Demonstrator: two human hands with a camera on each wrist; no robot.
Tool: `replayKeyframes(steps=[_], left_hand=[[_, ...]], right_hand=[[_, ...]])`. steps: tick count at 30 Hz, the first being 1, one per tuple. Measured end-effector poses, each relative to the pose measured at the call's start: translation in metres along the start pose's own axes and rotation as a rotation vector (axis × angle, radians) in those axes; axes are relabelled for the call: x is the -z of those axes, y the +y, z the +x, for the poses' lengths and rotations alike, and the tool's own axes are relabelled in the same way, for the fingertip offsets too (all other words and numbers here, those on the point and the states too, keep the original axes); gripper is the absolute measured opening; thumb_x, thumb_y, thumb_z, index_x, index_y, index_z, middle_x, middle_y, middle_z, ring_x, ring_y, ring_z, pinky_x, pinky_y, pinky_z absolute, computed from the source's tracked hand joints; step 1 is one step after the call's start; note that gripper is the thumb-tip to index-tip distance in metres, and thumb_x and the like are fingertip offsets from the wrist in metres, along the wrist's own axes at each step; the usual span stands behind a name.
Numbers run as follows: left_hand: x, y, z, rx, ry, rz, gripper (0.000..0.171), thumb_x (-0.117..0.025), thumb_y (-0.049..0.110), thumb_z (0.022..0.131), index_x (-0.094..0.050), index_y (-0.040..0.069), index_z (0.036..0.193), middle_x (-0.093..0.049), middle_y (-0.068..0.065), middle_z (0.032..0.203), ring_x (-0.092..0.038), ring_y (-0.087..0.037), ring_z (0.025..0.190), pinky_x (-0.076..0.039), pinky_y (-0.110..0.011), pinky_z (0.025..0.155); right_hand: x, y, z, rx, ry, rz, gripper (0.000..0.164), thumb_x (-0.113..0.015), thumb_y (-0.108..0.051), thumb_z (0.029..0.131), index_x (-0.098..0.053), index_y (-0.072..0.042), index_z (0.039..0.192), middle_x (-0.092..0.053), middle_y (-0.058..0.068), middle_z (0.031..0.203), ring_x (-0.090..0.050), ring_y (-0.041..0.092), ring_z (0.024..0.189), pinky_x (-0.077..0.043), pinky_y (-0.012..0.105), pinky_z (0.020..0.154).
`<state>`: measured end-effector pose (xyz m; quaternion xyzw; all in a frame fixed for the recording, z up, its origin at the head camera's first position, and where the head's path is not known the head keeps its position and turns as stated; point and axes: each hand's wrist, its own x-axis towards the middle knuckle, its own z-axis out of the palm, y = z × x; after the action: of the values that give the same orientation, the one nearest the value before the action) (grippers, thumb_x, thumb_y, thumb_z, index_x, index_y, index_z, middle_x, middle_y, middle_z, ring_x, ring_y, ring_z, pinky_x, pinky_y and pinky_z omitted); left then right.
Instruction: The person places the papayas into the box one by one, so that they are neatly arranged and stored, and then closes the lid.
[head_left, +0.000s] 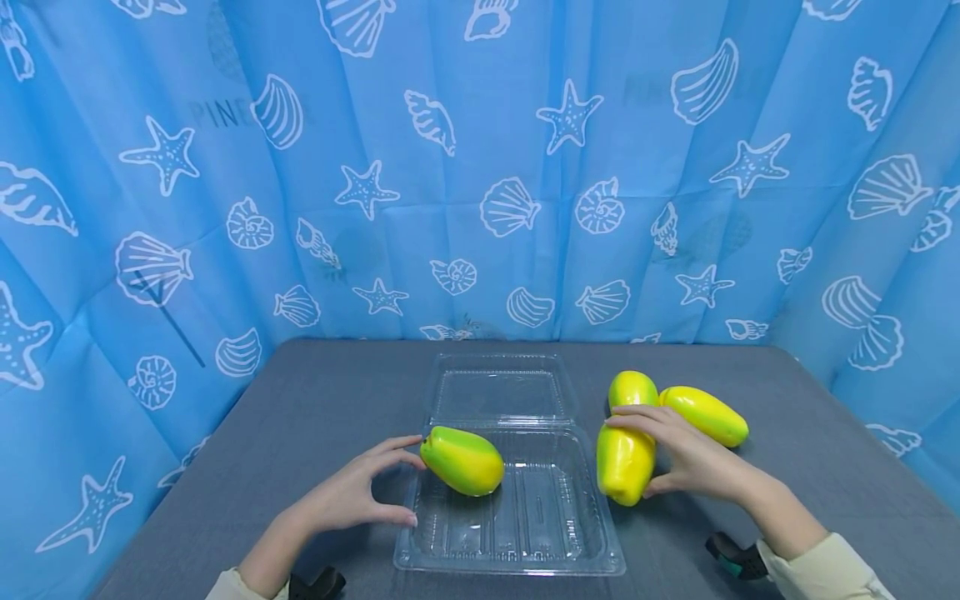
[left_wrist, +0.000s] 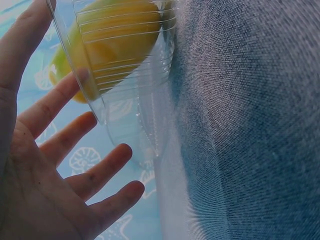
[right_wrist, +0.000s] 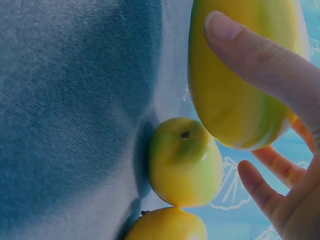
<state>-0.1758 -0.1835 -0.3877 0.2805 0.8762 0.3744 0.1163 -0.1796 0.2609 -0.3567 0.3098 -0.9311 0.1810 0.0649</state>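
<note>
A grey surface [head_left: 337, 400] has a clear plastic box [head_left: 555, 508] on it, about midway between the left edge and the right edge. Its clear lid [head_left: 502, 396] is folded back flat toward the far edge. One yellow and green fruit [head_left: 462, 461] is in the box, on the side nearer the surface's left edge. The left hand [head_left: 362, 490] is spread wide beside it and grips nothing; I can't tell if its fingertips touch the fruit. The right hand [head_left: 686, 454] holds another fruit, the near fruit [head_left: 625, 467], just beside the box on the side toward the right edge. Its thumb presses on the skin. Two more look much the same: the back fruit [head_left: 632, 390] is behind the held one, toward the far edge, and the side fruit [head_left: 705, 415] touches it, nearer the right edge. A blue curtain [head_left: 465, 175] with white shells and starfish hangs past the far edge.
</note>
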Motion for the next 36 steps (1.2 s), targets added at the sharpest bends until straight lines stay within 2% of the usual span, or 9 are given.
replayKeyframes(steps=[13,20,27,36], left_hand=[[0.000,0.001,0.000,0.000,-0.002,0.000,0.048,-0.074,0.036,0.078,-0.058,0.017,0.120,-0.032,-0.011,0.150,-0.030,-0.042,0.137,-0.030,-0.068,0.101],[-0.001,0.001,0.000,0.002,-0.002,0.002,0.049,-0.074,0.036,0.078,-0.058,0.016,0.120,-0.032,-0.011,0.151,-0.029,-0.042,0.137,-0.029,-0.068,0.101],[0.000,0.000,0.000,-0.009,0.000,0.000,0.049,-0.074,0.035,0.078,-0.058,0.015,0.120,-0.032,-0.011,0.151,-0.030,-0.042,0.137,-0.030,-0.068,0.101],[0.000,0.000,0.000,-0.016,0.006,0.003,0.050,-0.074,0.035,0.078,-0.058,0.015,0.120,-0.032,-0.011,0.151,-0.030,-0.042,0.137,-0.029,-0.068,0.101]], right_hand=[[0.009,0.000,0.001,0.026,0.062,-0.018,0.089,-0.090,-0.015,0.049,-0.051,-0.014,0.129,-0.052,0.012,0.132,-0.048,0.035,0.116,-0.044,0.056,0.089],[0.014,-0.004,0.001,0.024,0.059,0.007,0.089,-0.089,-0.015,0.051,-0.049,-0.015,0.131,-0.051,0.011,0.133,-0.047,0.035,0.117,-0.044,0.055,0.088],[0.017,-0.008,0.003,0.052,0.076,-0.012,0.091,-0.090,-0.018,0.050,-0.049,-0.016,0.131,-0.052,0.010,0.132,-0.048,0.032,0.115,-0.046,0.055,0.087],[0.021,-0.018,0.008,0.046,0.062,-0.018,0.089,-0.090,-0.029,0.053,-0.049,-0.017,0.132,-0.053,0.006,0.132,-0.050,0.028,0.115,-0.047,0.051,0.086]])
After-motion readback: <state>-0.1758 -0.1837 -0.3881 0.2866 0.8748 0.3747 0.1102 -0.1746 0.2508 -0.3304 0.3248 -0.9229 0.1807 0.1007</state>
